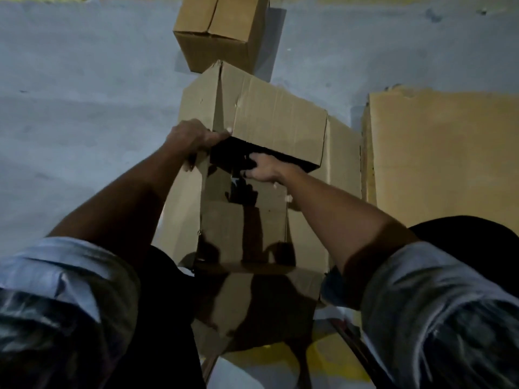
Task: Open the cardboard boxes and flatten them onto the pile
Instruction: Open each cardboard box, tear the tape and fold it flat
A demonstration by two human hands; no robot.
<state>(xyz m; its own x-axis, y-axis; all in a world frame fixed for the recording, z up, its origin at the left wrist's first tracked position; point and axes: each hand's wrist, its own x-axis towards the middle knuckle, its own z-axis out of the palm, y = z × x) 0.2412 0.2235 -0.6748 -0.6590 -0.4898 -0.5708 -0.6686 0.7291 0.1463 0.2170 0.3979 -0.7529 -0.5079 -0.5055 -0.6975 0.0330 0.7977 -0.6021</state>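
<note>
While the left hand (191,138) grips the open cardboard box (269,122) at its corner, the right hand (262,168) curls its fingers (250,164) inside the opening.

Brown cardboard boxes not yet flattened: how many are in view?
2: one closed brown cardboard box on the floor at top centre, one opened brown cardboard box gripped by both hands. Others may lie outside the view.

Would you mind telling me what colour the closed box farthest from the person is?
Plain brown; the closed box shows best in the head view.
</note>
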